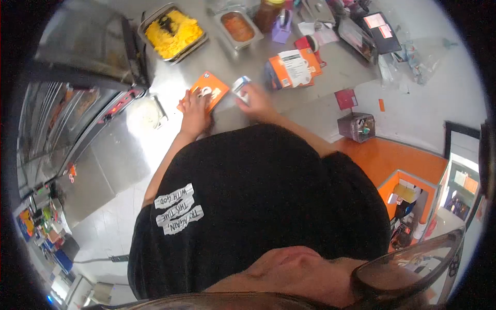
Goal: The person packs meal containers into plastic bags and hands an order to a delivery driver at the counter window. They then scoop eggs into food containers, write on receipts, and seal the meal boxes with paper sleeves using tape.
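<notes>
My left hand lies with its fingers spread on a flat orange package with white print, on the steel counter. To the right of it, my right hand is closed around a small white-and-blue object. That hand is blurred, and I cannot make out the object's kind. Farther right on the counter stands an orange box with a white printed label, apart from both hands.
At the back are a metal pan of yellow food, a smaller pan of reddish food and a purple holder. A white round container sits left of my left hand. Dark-framed equipment stands at the left.
</notes>
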{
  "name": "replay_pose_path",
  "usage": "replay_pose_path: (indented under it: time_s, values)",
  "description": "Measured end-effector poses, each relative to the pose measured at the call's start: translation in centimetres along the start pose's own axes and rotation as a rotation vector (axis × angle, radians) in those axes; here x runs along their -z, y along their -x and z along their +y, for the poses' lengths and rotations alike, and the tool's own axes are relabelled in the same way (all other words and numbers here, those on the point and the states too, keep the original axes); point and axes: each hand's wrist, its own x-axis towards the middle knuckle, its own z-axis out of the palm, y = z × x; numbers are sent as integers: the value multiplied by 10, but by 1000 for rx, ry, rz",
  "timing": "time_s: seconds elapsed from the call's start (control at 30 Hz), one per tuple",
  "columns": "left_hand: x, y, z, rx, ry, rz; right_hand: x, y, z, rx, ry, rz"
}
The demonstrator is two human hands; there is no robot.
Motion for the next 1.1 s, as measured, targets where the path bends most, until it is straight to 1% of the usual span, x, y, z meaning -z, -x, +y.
replay_pose_path:
  time_s: [0.03, 0.07, 0.1, 0.13, 0.17, 0.2, 0.23, 0.3, 0.33, 0.37, 0.43, 0.47, 0.5, 0.53, 0.6, 0.63, 0.67, 0.73, 0.83, 0.93, 0.97, 1.0, 1.03, 1.07, 1.1]
  values:
    - [-8, -2, 2, -20, 9, -31, 36, -1, 6, 209, 30, 129]
    - [-7, -5, 5, 9, 32, -48, 72, 8, 36, -16, 24, 217]
    - [-2, -7, 10, 43, 55, -67, 106, 7, 62, -180, 9, 340]
    - [1, -8, 20, 84, 78, -90, 141, 6, 88, -340, -27, 466]
    - [5, -8, 34, 142, -17, -106, 170, -7, 110, -444, -74, 634]
    - [9, -14, 44, 196, -120, -113, 184, -7, 168, -353, 201, 573]
    - [2, -20, 48, 123, -96, 22, 190, -8, 222, -255, 471, 506]
    - [-15, -31, 78, 297, 377, -59, 196, -30, 252, -672, 121, 133]
    - [-26, -35, 95, 384, 615, -98, 196, -35, 261, -790, -68, 12]
    - [-40, -38, 113, 477, 660, -208, 197, -39, 271, -922, -232, -107]
    - [-59, -50, 128, 558, 849, -139, 197, -37, 288, -1028, -579, -189]
    - [-72, -56, 133, 595, 940, -109, 204, -24, 290, -951, -630, -157]
    - [-101, -63, 126, 612, 869, 101, 212, -5, 286, -870, -679, -122]
    - [-107, -71, 124, 668, 857, 123, 220, 5, 284, -776, -722, -90]
    - [-116, -82, 128, 804, 850, 177, 212, 24, 292, -240, -127, 84]
    - [-111, -85, 131, 832, 792, 141, 200, 34, 296, -154, -1, 137]
    - [-114, -87, 131, 770, 562, 118, 188, 44, 298, -76, 132, 199]
    - [-119, -90, 137, 849, 557, 162, 172, 33, 310, -239, 89, 278]
    - [-120, -93, 138, 804, 485, 204, 178, 23, 309, -1043, -553, 399]
    - [-111, -103, 137, 779, 404, 86, 190, 0, 297, -733, -326, 344]
    - [-100, -105, 137, 774, 456, -23, 198, -10, 284, -717, -223, 205]
    - [-100, -106, 132, 744, 458, -31, 208, -25, 268, -696, -120, 68]
    - [-100, -109, 129, 740, 395, -95, 210, -38, 261, -664, -19, -66]
    - [-99, -113, 124, 739, 332, -157, 207, -41, 267, -702, -229, -80]
    - [-99, -119, 120, 680, 200, -247, 205, -39, 279, -739, -441, -102]
